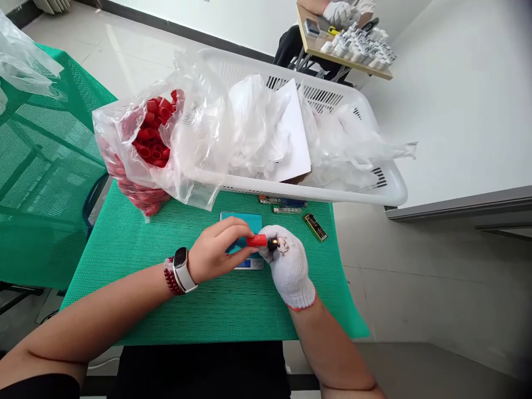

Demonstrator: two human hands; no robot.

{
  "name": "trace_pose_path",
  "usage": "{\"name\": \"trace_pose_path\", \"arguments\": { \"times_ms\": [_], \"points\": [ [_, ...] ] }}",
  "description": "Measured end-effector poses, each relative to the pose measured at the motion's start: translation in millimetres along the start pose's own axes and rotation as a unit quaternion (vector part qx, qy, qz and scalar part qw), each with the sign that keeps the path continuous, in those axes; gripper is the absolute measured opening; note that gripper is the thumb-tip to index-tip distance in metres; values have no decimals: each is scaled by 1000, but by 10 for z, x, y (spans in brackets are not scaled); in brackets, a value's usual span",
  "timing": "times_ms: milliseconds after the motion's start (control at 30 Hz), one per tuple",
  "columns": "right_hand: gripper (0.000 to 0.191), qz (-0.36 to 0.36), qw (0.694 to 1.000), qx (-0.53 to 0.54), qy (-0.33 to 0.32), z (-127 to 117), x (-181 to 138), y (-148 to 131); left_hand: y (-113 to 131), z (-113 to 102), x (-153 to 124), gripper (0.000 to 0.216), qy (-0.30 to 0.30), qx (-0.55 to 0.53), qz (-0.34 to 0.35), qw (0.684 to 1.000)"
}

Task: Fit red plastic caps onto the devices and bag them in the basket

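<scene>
My left hand (224,247), bare, pinches a short red plastic tube (256,240) between thumb and fingers. The tube points right, toward my gloved right hand (288,266). Those gloved fingers are closed around a small black piece (272,244) that meets the tube's right end. A bright orange glow shows on this piece, and its kind cannot be made out. Dark specks mark the white glove beside it. Under both hands lies a small scale (254,220) with a blue top and a lit display, partly covered by my left hand.
A clear plastic bag (199,160) of red tubes (152,136) stands at the back left. Behind is a white basket (353,195) with plastic bags and a white box flap (293,133). Slim printed sticks (286,210) and a black-gold packet (315,227) lie right. Another person's gloved hands (341,14) are beyond.
</scene>
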State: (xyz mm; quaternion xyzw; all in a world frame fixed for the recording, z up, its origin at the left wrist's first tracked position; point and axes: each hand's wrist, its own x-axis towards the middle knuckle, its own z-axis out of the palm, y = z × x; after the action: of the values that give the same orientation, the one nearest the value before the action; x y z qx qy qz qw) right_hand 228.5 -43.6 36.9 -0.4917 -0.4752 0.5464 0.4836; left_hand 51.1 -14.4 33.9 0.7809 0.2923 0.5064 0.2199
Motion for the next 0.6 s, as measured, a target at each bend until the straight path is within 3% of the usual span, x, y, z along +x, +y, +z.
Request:
{"name": "trace_pose_path", "arguments": {
  "times_ms": [167, 433, 600],
  "points": [
    [26, 5, 999, -14, 48, -10, 22, -21, 51, 39, -38, 14, -17, -3, 23, 1000],
    [24, 27, 1000, -7, -6, -13, -55, -1, 18, -2, 12, 19, 23, 10, -4, 1000],
    [32, 48, 998, 35, 13, 6, -128, -20, -49, 15, 3, 18, 18, 0, 9, 1000]
  ]
}}
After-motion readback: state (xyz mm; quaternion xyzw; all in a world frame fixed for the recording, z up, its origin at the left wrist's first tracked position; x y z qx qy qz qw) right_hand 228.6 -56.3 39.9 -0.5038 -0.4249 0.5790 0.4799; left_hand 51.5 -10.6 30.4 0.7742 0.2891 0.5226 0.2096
